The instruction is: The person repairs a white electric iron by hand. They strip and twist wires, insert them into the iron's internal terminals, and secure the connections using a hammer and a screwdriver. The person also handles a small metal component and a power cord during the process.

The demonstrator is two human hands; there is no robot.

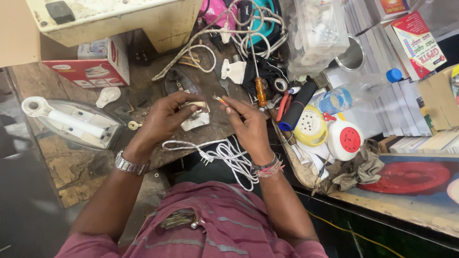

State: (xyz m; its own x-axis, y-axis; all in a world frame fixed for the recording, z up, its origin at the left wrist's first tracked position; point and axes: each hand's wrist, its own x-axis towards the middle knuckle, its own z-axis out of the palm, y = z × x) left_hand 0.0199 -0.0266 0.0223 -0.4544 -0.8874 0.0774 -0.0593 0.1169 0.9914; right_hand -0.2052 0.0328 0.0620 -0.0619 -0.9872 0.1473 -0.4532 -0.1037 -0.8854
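Left hand [165, 117] is gripping a white plug part [195, 117] above the desk [143, 88] while right hand [246, 122] is pinching a small orange-tipped tool [222, 101] at it; the part is lying open, apparently mid-repair, white cord [224, 155] loose below.

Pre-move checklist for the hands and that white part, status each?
1. Left hand grips white part: ok.
2. Right hand holds small orange-tipped tool: ok.
3. Tool tip on the part: not ok, apart.
4. White cord plug lies loose on the bench, not in a socket: ok.
5. Screwdriver within reach: ok.
6. Part's inner contacts: cannot tell.
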